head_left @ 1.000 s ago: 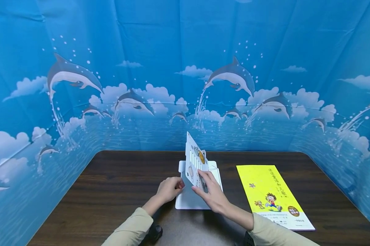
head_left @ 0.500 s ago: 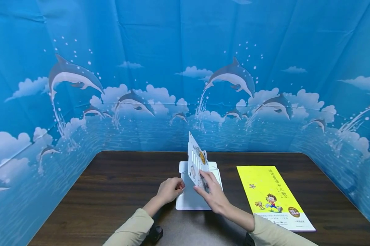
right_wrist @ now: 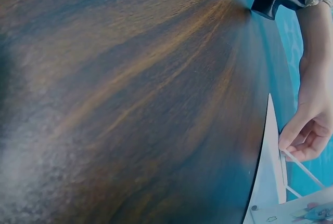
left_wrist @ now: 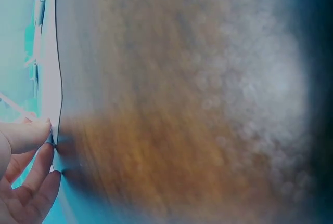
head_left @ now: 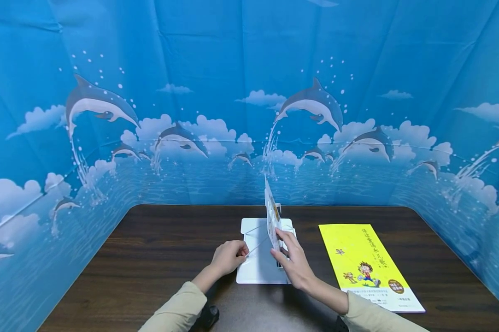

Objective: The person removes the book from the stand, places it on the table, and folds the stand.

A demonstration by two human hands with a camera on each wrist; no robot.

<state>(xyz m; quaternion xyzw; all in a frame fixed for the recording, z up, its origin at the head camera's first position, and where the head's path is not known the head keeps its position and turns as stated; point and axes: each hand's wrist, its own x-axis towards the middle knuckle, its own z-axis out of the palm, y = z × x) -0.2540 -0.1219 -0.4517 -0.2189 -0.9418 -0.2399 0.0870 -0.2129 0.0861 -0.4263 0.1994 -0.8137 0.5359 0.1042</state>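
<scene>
Two bare hands are working apart: the left hand (head_left: 227, 256) is pinching a thin white cord (head_left: 254, 249) at the left edge of one flat white stand (head_left: 255, 273), and the right hand (head_left: 296, 262) is holding its single raised, printed white panel (head_left: 270, 216). The stand is lying on the dark brown wood-grain worktop (head_left: 162, 235), left of one yellow-and-white paper book (head_left: 367, 265).

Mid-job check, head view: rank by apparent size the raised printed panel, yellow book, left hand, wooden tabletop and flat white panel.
1. Wooden tabletop
2. Yellow book
3. Flat white panel, partly covered
4. Left hand and raised printed panel: too close to rank; the panel shows nearly edge-on.
</scene>
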